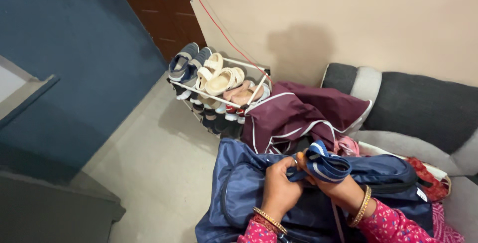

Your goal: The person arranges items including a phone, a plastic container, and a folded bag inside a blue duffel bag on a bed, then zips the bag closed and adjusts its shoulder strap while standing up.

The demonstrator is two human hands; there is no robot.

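At far left, a dark blue wall meets a pale floor. A brown door stands at the top, with a red cord running down the beige wall beside it.

A white shoe rack stands against that wall. Blue sneakers sit at its left end, cream sandals beside them, and more shoes on the lower tiers.

To the right of the rack, a maroon garment lies over the left end of a grey sofa.

A navy bag lies in front of the sofa, at the bottom centre. The left hand is over the bag's top, fingers curled shut around a blue striped strap. The right hand touches the left and also grips the strap, fingers closed under the looped part. Both wrists carry gold bangles and pink patterned sleeves.

At the right edge of the bag, red cloth lies on the sofa seat.
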